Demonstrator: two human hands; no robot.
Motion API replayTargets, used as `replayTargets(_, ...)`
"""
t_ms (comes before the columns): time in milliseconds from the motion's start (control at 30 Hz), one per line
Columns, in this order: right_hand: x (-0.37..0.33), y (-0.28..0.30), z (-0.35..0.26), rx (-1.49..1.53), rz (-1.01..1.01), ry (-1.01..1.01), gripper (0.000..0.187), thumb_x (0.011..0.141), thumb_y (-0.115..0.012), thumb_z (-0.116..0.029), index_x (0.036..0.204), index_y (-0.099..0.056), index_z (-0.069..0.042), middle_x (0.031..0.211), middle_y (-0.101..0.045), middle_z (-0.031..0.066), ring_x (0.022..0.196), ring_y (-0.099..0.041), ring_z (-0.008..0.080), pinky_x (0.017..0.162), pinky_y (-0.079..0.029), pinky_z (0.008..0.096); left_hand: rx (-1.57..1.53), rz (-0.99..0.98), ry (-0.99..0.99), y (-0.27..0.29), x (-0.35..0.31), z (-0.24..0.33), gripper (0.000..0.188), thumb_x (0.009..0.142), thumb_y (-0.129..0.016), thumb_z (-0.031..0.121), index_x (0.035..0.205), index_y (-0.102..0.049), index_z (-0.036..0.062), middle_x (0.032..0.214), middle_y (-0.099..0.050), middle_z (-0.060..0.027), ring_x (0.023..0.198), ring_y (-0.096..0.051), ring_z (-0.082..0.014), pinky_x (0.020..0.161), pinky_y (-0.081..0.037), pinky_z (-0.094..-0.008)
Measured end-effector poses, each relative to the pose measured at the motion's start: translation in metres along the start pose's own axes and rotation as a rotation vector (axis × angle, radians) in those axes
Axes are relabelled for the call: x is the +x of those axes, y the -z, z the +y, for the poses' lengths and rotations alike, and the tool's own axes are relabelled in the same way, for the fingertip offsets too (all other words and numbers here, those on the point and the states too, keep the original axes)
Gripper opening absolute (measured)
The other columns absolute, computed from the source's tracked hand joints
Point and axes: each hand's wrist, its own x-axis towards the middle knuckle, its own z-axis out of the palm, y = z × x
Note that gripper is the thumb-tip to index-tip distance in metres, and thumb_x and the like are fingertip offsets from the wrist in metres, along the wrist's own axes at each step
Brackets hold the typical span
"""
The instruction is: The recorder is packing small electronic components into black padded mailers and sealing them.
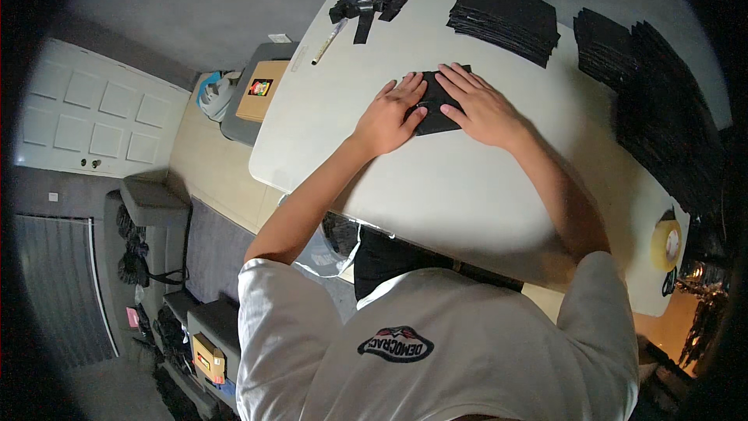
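Note:
A small, flat black sheet or packet (441,113) lies on the white table (436,187), and whether it is plastic or paper I cannot tell. My left hand (392,113) rests on its left side, fingers stretched out and lying flat. On its right side my right hand (481,109) lies flat too, fingers extended and slightly spread. Both palms cover part of the black piece, while its middle and lower edge show between them. Neither hand is closed around anything.
Black strips (371,0) are heaped at the far left, beside a pen (329,41). A stack of black sheets (505,17) sits at the far edge, with more black piles (662,101) along the right. A tape roll (667,245) stands near the right corner. A cardboard box (263,92) rests left of the table.

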Motion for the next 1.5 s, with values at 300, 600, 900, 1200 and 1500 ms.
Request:
replayTargets(300, -0.007, -0.004, 0.017, 0.101, 0.023, 0.015, 0.057, 0.106, -0.056, -0.026, 0.155, -0.044, 0.0, 0.166, -0.037, 0.0147, 0.156, -0.032, 0.0317, 0.128, -0.028, 0.0433, 0.023, 0.015, -0.005, 0.004, 0.001, 0.012, 0.054, 0.101, -0.058, 0.023, 0.15, -0.051, 0.0012, 0.159, -0.047, -0.0202, 0.15, -0.041, -0.0375, 0.125, -0.029, -0.0528)
replayTargets(600, -0.003, 0.008, 0.035, 0.366, 0.028, 0.006, 0.055, 0.096, -0.073, -0.03, 0.143, -0.061, -0.005, 0.157, -0.053, 0.0103, 0.149, -0.045, 0.0271, 0.122, -0.038, 0.0413, -0.02, -0.026, 0.022, 0.008, 0.004, 0.006, 0.052, 0.1, -0.056, 0.019, 0.151, -0.052, 0.0055, 0.161, -0.048, -0.013, 0.152, -0.039, -0.0354, 0.124, -0.03, -0.0527)
replayTargets(900, -0.003, 0.003, 0.03, 0.346, 0.095, 0.005, 0.046, 0.095, -0.075, -0.023, 0.138, -0.066, -0.007, 0.154, -0.057, 0.008, 0.146, -0.049, 0.0256, 0.121, -0.041, 0.0404, -0.053, -0.005, 0.027, 0.005, 0.004, 0.003, 0.047, 0.103, -0.053, 0.016, 0.149, -0.056, 0.0069, 0.16, -0.049, -0.0111, 0.152, -0.039, -0.0333, 0.124, -0.029, -0.0525)
replayTargets(1200, -0.003, 0.004, 0.035, 0.416, 0.097, -0.013, 0.04, 0.097, -0.072, -0.023, 0.134, -0.069, -0.008, 0.15, -0.06, 0.0067, 0.144, -0.052, 0.0248, 0.119, -0.043, 0.04, -0.099, 0.016, 0.029, 0.004, 0.004, 0.002, 0.045, 0.103, -0.056, 0.013, 0.147, -0.057, 0.0058, 0.158, -0.052, -0.0107, 0.152, -0.04, -0.0353, 0.124, -0.029, -0.0534)
replayTargets(1500, -0.004, 0.007, 0.026, 0.285, 0.01, 0.001, 0.044, 0.099, -0.069, -0.022, 0.14, -0.064, -0.005, 0.155, -0.055, 0.0097, 0.148, -0.046, 0.0288, 0.124, -0.036, 0.0427, -0.132, -0.044, 0.022, 0.01, 0.007, -0.002, 0.046, 0.102, -0.056, 0.009, 0.148, -0.057, 0.0084, 0.158, -0.051, -0.0102, 0.151, -0.041, -0.0317, 0.124, -0.029, -0.0547)
